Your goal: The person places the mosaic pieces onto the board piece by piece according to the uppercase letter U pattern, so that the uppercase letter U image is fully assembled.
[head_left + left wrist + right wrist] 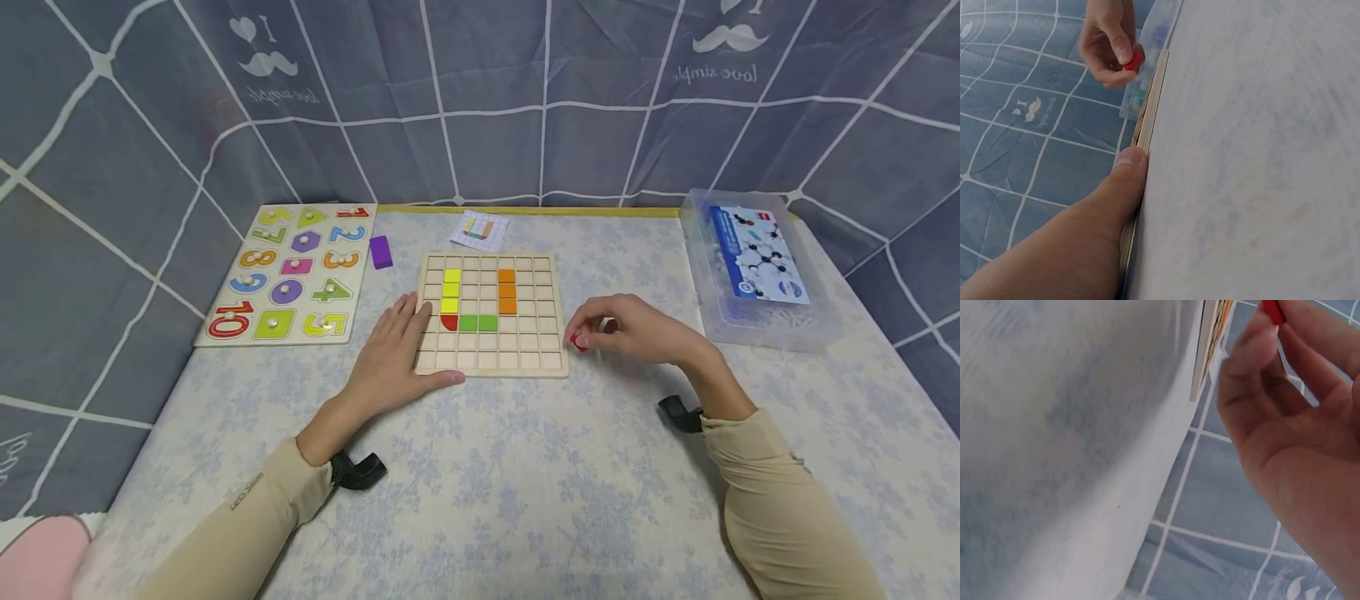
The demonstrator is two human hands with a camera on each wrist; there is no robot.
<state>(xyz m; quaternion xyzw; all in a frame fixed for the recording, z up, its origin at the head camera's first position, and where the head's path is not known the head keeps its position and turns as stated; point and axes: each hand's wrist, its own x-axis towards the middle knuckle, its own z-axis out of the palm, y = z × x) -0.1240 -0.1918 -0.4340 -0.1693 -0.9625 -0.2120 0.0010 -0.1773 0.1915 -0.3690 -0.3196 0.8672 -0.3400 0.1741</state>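
A wooden grid board (528,360) lies on the table. In it sit a column of yellow pieces (450,290), a column of orange pieces (507,292), two green pieces (477,322) and a red piece with a rounded corner (448,322) under the yellow. My left hand (386,358) rests at the board's left side, fingers extended along it, the thumb (1125,172) at its near edge. Just off the board's right edge, my right hand (637,329) pinches another small red piece (1274,311) between thumb and fingertips.
Behind the board lies a pattern card (480,231). To the left are a purple block (381,252) and a number-and-shape puzzle board (315,302). At the right stands a clear plastic box (780,321) with a blue printed sheet on it. A tiled-pattern cloth hangs behind the table.
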